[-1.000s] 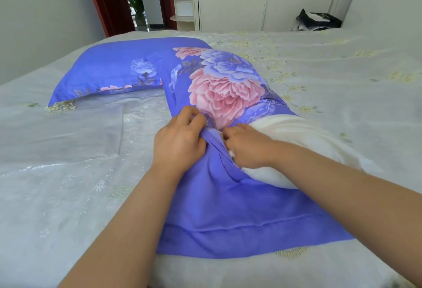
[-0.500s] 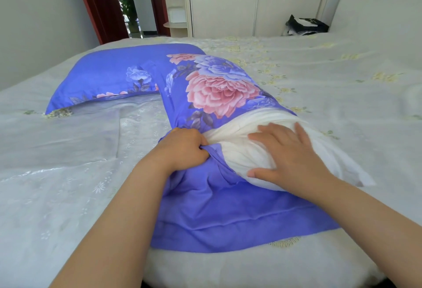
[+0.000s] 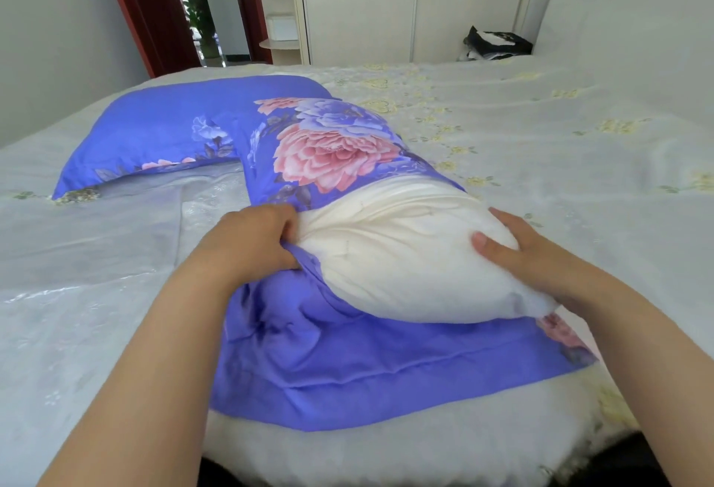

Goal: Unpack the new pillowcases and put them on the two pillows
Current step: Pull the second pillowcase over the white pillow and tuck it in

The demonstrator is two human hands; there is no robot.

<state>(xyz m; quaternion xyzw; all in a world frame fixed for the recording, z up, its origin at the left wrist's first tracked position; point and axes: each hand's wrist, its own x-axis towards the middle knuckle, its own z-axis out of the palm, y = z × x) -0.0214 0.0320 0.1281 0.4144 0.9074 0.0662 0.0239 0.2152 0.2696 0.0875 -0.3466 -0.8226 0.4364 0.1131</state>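
While the left hand point(image 3: 255, 243) still clutches the pillowcase point(image 3: 347, 363), the right hand point(image 3: 517, 251) has slid, fingers flat, to the pillow point(image 3: 405, 262) end.

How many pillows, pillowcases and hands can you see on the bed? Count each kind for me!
Pillows: 2, the covered pillow and the white pillow
Pillowcases: 2, one on each; the nearer pillowcase is half on
Hands: 2, left hand, right hand
Total: 6

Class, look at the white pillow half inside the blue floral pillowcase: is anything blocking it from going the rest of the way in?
No separate object blocks it. The left hand grips the pillowcase edge, and the right hand rests on the white pillow. Only bunched fabric at the opening could snag.
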